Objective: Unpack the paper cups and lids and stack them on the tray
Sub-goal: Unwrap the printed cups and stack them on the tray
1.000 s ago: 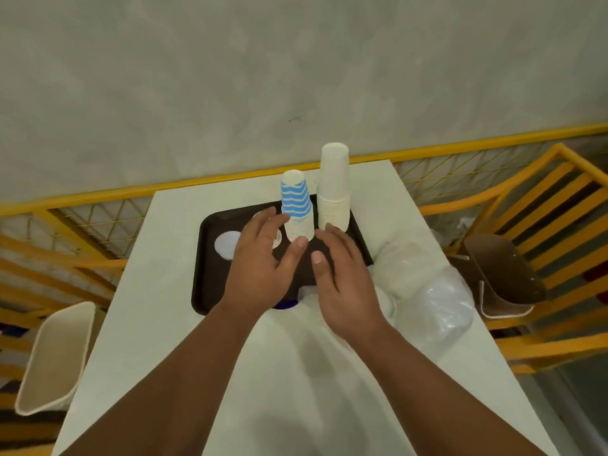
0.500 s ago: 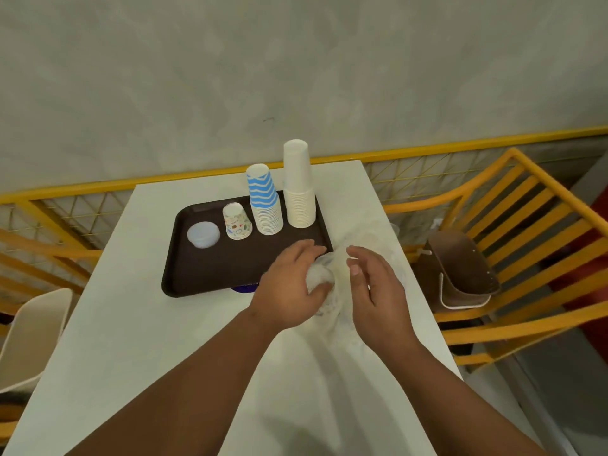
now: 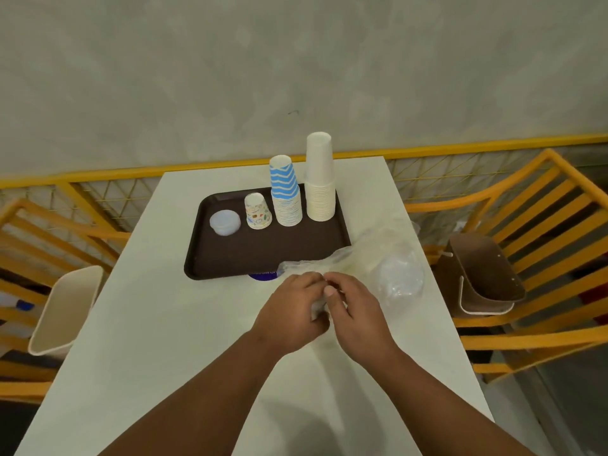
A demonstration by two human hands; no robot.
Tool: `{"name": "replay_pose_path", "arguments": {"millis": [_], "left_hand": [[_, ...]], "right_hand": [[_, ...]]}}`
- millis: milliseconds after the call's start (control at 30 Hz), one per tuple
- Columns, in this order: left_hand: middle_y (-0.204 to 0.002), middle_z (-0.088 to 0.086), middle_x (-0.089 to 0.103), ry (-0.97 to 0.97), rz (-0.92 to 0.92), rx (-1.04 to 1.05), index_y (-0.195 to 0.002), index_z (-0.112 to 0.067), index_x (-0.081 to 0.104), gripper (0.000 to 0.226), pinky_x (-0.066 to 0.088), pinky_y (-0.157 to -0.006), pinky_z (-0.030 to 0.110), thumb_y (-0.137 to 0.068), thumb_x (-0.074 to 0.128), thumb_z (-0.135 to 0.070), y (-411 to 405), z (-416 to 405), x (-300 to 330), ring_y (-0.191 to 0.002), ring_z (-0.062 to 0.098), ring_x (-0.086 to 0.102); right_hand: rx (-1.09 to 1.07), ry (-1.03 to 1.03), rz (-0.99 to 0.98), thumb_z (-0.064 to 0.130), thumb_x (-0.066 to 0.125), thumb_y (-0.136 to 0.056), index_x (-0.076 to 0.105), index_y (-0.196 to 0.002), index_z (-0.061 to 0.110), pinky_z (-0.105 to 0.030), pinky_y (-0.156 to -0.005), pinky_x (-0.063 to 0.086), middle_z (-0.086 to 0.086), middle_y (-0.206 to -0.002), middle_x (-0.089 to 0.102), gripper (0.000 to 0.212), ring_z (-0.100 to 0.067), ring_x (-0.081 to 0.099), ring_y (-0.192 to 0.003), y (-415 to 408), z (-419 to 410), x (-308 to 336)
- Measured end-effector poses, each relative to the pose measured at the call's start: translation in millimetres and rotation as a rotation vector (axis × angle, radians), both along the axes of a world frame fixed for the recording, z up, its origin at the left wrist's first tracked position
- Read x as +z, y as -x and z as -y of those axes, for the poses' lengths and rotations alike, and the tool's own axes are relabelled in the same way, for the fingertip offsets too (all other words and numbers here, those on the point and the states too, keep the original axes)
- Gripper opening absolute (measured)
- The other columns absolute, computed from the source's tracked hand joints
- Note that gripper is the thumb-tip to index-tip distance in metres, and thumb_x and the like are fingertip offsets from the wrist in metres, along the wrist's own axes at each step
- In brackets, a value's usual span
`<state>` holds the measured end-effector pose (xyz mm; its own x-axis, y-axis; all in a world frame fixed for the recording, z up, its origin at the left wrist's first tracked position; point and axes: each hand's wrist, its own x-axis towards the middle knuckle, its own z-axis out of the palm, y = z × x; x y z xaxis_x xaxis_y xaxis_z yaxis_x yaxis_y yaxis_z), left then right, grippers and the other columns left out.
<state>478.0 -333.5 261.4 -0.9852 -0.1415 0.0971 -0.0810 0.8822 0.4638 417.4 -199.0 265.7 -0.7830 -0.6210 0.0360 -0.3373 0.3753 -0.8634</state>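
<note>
White table against a grey wall, yellow railing behind it. Clear plastic bag lies at the table's right edge, just off the tray's near right corner; lids show through it, count unreadable. Left hand and right hand meet over the bag's near end, fingers curled and pinching the plastic between them. Brown tray at the far middle carries, along its far edge left to right: lid stack, patterned cup, blue-striped cup stack, white cup stack, all upside down. Blue object sticks out under the tray's near edge. Chairs flank both sides.
</note>
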Motion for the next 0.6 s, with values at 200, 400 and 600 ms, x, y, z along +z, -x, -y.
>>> {"name": "replay_pose_path", "arguments": {"millis": [200, 400, 600], "left_hand": [[-0.150, -0.010, 0.040, -0.105, 0.167, 0.237, -0.147, -0.031, 0.034, 0.067, 0.026, -0.113, 0.021, -0.089, 0.064, -0.047, -36, 1, 0, -0.135, 0.008, 0.040], [-0.147, -0.009, 0.041, -0.369, 0.285, 0.521, -0.144, -0.034, 0.028, 0.082, 0.036, -0.108, 0.027, -0.078, 0.076, -0.048, -62, 21, -6, -0.128, 0.014, 0.045], [-0.132, -0.010, 0.052, -0.644, 0.229, 0.569, -0.138, -0.030, 0.037, 0.082, 0.046, -0.104, 0.029, -0.072, 0.084, -0.040, -81, 47, -28, -0.116, 0.013, 0.052]], "right_hand": [[0.107, -0.095, 0.254, 0.051, 0.029, -0.100, 0.049, -0.135, 0.028, -0.013, -0.095, 0.038, 0.010, -0.128, 0.057, 0.047, -0.005, 0.054, -0.112, -16, 24, -10], [0.157, -0.236, 0.632, 0.066, 0.016, -0.094, 0.035, -0.149, 0.028, -0.036, -0.114, 0.030, 0.001, -0.149, 0.044, 0.069, -0.022, 0.042, -0.137, -39, 54, -17], [0.062, -0.314, 0.850, 0.066, 0.013, -0.096, 0.030, -0.151, 0.027, -0.039, -0.115, 0.030, -0.003, -0.154, 0.037, 0.070, -0.027, 0.037, -0.140, -48, 84, -37]]}}
